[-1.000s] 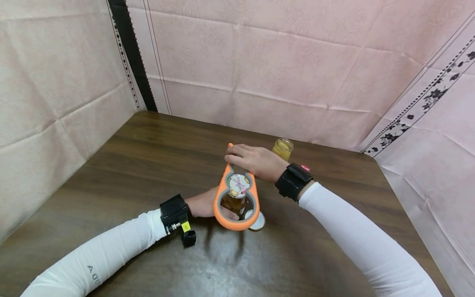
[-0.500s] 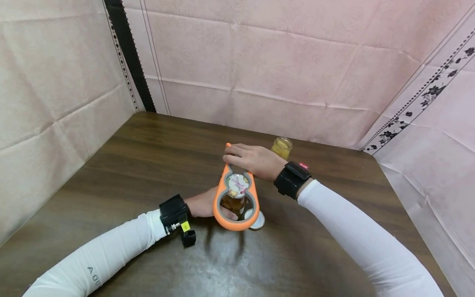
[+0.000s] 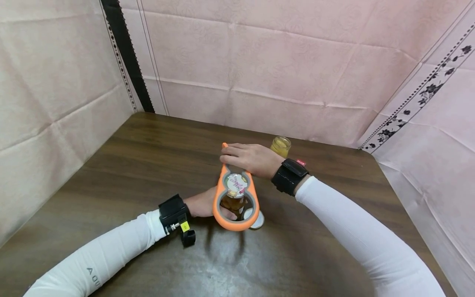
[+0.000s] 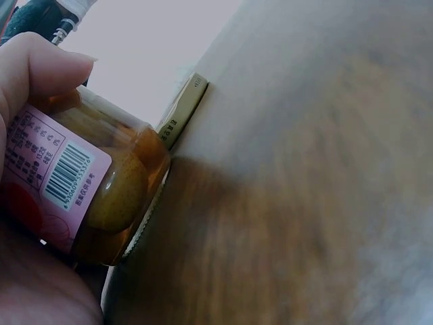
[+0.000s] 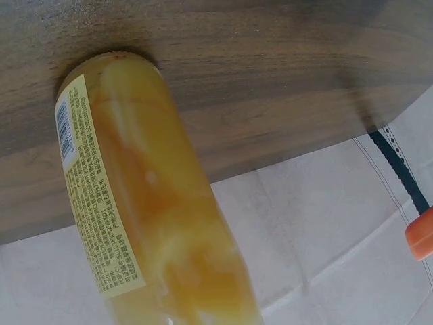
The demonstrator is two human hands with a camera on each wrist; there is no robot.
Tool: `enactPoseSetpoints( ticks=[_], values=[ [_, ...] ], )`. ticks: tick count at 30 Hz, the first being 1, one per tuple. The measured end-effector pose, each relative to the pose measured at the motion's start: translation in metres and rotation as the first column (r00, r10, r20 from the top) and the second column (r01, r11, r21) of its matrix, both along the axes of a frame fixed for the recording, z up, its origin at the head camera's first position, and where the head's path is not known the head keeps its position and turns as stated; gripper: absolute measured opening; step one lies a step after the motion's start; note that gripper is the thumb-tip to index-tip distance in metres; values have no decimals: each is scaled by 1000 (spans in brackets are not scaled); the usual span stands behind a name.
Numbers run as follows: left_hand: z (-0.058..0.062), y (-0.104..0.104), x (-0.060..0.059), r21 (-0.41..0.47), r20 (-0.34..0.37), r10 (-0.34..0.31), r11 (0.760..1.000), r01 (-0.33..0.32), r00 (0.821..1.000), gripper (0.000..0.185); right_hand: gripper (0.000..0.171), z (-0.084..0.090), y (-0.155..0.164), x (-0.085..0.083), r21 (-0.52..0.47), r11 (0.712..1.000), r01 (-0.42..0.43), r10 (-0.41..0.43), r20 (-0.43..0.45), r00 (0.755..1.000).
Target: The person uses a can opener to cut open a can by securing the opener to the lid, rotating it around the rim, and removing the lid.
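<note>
My left hand holds a glass jar with a pink label and whole fruit in brown liquid; in the left wrist view its base is by the table. Over the jar's printed lid lies an orange and grey jar opener, seen in the head view with the lid inside its smaller opening. The right hand grips the opener's far handle end from above; its thumb is hidden. In the right wrist view only the opener's orange tip shows.
A jar of yellow fruit without a lid stands behind my right hand, near the table's back edge. A loose round lid lies on the wooden table right of the held jar. Pale patterned cloth walls enclose the table.
The right hand has moved slightly left, taking the far end of the jar opener with it. My left hand keeps its hold on the jar. The head view has shifted a little.
</note>
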State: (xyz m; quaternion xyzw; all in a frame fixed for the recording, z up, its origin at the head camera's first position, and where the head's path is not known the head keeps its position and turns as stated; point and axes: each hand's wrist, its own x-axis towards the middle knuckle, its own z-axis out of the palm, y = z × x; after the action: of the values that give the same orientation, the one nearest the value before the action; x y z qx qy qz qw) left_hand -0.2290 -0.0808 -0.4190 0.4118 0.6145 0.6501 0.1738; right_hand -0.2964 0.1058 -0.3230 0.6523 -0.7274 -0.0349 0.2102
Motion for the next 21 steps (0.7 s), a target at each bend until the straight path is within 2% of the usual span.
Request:
enactPoseSetpoints(
  ticks=[4, 11, 15, 18, 21],
  values=[
    [9, 0, 5, -15, -4, 7, 1000, -7, 1000, 103, 37, 0, 0, 0, 5, 1000, 5, -5, 5, 1000],
    [15, -3, 7, -96, -48, 45, 994, -49, 998, 102, 38, 0, 1, 0, 15, 1000, 17, -17, 24, 1000],
    [17, -2, 7, -106, -37, 39, 993, -42, 999, 99, 39, 0, 1, 0, 6, 1000, 9, -9, 17, 1000],
    [15, -1, 5, -93, -24, 25, 995, -28, 999, 97, 39, -1, 2, 0, -5, 1000, 2, -2, 18, 1000],
    [7, -1, 0, -100, -40, 32, 994, -36, 999, 94, 39, -1, 2, 0, -11, 1000, 3, -2, 32, 999]
  ],
)
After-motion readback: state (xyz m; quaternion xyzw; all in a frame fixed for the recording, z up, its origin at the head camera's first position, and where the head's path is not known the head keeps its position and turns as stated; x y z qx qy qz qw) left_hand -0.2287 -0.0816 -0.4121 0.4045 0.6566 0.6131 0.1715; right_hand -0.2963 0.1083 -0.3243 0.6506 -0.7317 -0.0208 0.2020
